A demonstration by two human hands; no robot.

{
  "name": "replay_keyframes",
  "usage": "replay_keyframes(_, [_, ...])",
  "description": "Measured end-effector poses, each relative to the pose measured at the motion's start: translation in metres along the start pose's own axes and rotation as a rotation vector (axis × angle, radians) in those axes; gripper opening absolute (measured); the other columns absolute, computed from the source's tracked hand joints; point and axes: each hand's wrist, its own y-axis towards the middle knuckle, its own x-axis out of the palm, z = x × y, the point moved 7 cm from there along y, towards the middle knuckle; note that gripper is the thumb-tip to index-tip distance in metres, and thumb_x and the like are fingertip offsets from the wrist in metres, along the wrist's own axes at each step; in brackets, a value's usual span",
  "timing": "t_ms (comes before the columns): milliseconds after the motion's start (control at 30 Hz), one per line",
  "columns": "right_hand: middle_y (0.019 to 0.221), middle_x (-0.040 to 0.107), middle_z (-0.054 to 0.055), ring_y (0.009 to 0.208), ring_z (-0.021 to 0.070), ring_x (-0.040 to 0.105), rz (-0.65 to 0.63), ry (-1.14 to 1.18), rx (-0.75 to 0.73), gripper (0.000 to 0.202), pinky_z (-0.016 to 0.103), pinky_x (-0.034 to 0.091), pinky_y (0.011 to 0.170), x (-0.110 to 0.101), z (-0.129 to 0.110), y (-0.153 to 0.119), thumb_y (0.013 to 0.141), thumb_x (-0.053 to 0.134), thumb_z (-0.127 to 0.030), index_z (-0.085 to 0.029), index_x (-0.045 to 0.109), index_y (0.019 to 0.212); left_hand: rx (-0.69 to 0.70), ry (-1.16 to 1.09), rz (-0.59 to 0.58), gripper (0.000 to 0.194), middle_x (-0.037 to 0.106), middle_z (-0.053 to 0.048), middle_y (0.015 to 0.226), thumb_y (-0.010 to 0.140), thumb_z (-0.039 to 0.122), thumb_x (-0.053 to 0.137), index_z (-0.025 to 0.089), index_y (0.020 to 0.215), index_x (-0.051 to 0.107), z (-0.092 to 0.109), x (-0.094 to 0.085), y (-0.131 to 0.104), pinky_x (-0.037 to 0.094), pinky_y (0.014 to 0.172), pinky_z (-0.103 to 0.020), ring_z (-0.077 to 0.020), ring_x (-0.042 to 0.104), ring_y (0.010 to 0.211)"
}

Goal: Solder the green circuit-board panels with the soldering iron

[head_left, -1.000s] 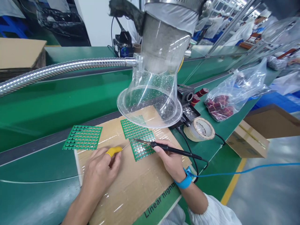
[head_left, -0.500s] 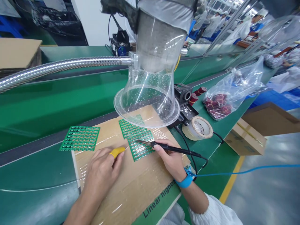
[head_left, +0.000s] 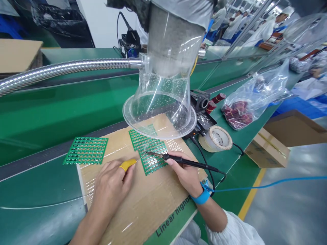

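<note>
A green circuit board panel (head_left: 153, 160) lies on the taped cardboard (head_left: 143, 204), its far part seen through a clear fume hood. My left hand (head_left: 114, 177), with a yellow finger cot, pinches a thin solder wire (head_left: 140, 157) whose end reaches the panel. In my right hand (head_left: 185, 172), wearing a blue wrist strap (head_left: 201, 195), is a black soldering iron (head_left: 189, 161). Its tip is over the panel by the wire's end, with a wisp of smoke there. A second green panel (head_left: 88, 150) rests at the cardboard's left edge.
The clear fume hood (head_left: 160, 115) hangs above the panel on a metal flexible arm (head_left: 63, 69). On the right are an iron stand (head_left: 200, 102), a round pot (head_left: 216, 139), a bag of dark red bundles (head_left: 240, 114) and an open carton (head_left: 268, 148). People sit in the background.
The iron's tip has shifted slightly left along the panel, and smoke now rises at it. My left hand has barely moved. The view has shifted slightly.
</note>
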Motion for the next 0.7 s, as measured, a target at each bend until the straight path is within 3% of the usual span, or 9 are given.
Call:
replay_keyframes(267, [0.098, 0.078, 0.003, 0.091, 0.0244, 0.072, -0.03, -0.021, -0.01, 0.014, 0.04, 0.057, 0.087, 0.004, -0.003, 0.001, 0.088, 0.078, -0.035, -0.029, 0.08, 0.1, -0.004, 0.053, -0.025, 0.025, 0.069, -0.006, 0.079, 0.099, 0.03, 0.057, 0.019, 0.077, 0.064, 0.0, 0.003, 0.001, 0.046, 0.07, -0.036, -0.0217, 0.061, 0.072])
replay_keyframes(467, [0.101, 0.077, 0.005, 0.096, 0.0274, 0.073, 0.05, 0.056, 0.052, 0.019, 0.045, 0.057, 0.092, -0.012, 0.004, -0.002, 0.089, 0.078, -0.041, -0.028, 0.077, 0.103, -0.131, -0.047, -0.007, 0.027, 0.067, -0.001, 0.071, 0.1, 0.04, 0.055, 0.02, 0.084, 0.065, -0.008, -0.008, 0.004, 0.046, 0.067, -0.033, -0.0187, 0.062, 0.065])
replay_keyframes(700, [0.096, 0.077, 0.004, 0.088, 0.0262, 0.074, 0.076, 0.062, 0.046, 0.018, 0.043, 0.058, 0.087, -0.014, 0.006, 0.002, 0.09, 0.076, -0.042, -0.027, 0.077, 0.099, -0.104, 0.077, -0.047, 0.043, 0.064, -0.004, 0.065, 0.1, 0.043, 0.053, 0.023, 0.062, 0.051, 0.004, 0.003, 0.013, 0.044, 0.063, -0.035, -0.0218, 0.062, 0.065])
